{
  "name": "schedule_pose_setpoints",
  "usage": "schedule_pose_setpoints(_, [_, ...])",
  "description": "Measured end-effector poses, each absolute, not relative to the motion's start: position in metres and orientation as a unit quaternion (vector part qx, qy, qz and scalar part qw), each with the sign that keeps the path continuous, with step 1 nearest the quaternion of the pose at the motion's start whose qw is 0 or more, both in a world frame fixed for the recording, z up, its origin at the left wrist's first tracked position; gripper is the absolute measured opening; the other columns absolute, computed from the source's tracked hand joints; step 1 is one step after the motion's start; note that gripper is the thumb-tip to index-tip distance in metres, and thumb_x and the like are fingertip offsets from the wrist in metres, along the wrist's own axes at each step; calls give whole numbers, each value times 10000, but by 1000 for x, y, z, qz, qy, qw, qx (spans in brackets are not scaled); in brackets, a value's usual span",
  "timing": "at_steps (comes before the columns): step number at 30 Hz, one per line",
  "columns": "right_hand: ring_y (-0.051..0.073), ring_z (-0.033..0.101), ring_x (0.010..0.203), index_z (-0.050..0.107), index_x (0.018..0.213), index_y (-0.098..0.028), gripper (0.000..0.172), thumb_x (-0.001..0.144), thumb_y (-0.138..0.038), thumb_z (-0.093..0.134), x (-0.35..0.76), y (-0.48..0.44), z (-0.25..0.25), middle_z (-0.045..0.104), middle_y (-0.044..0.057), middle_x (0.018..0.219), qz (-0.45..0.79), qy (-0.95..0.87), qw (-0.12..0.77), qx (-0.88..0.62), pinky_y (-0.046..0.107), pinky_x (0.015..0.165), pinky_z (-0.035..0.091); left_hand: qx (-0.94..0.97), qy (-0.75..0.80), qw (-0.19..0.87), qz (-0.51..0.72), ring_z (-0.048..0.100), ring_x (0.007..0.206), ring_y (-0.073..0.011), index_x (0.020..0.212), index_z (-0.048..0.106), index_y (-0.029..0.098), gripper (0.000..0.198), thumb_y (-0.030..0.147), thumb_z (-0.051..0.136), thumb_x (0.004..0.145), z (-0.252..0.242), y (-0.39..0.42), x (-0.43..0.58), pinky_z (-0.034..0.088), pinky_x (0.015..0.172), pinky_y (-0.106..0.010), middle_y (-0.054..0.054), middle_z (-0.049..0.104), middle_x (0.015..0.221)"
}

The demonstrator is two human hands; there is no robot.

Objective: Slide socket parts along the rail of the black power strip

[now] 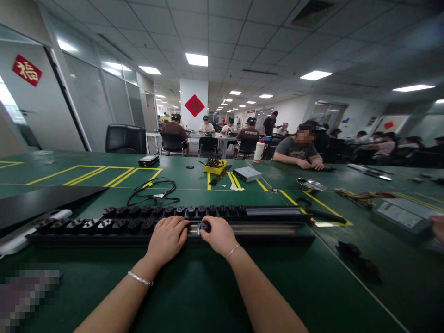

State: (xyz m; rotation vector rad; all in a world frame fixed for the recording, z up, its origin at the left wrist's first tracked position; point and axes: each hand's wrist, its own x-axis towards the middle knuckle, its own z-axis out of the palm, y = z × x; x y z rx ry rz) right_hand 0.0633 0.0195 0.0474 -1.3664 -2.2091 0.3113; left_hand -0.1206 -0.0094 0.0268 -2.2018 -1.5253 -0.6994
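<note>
- Block [206, 226], small and black, sits in the right hand [218, 235], pinched between thumb and fingers, at the front trough's channel; whether it touches the floor of the channel is hidden.
- Left hand [169, 236] lies palm-down over the front trough, just beside the block at nine o'clock, fingers half bent; whether it grips anything cannot be told.
- Front trough [277, 240], long and black, runs from nine to three o'clock under both hands; black blocks fill it towards nine, and a pale metal strip shows in it towards three.
- Rear trough [274, 211] lies just beyond, at twelve o'clock, with a row of blocks from its nine o'clock end past the middle and a grey strip at its three o'clock end.
- Yellow tray [210, 169], past twelve o'clock, holds a coiled black cable [215, 161].
- Metal dish [311, 184] stands at two o'clock; its contents are too small to tell.
- Clear tub [43, 157] stands at ten o'clock, contents unreadable.
- White bottle [259, 151] stands upright at one o'clock, near a seated co-worker [294, 150] leaning on the green table [194, 286].
</note>
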Motion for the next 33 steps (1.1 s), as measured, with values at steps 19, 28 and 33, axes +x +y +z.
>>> schedule_pose_setpoints(19, [176,573,911,621,987,-222,293,710,-306,575,66,19,49,662,40,937,121,-806,258,-518,269,834,383,-781,-536,186,-259,565,941,-202,1006,612,242,269,279,396,851,28,-10,-120,379,831,-365,-52,633,1003])
schedule_pose_setpoints(28, [167,582,888,623,982,-225,287,712,-305,568,67,20,48,668,35,918,123,-810,253,-515,255,809,383,-783,-535,187,-258,570,928,-198,997,620,241,267,283,403,848,29,-10,-120,383,818,-363,-54,635,988])
schedule_pose_setpoints(33, [171,582,886,622,973,-220,283,709,-307,574,67,21,47,667,36,915,122,-809,255,-515,258,799,388,-782,-535,186,-261,568,929,-193,995,620,241,263,285,407,845,29,-9,-120,383,815,-354,-51,635,984])
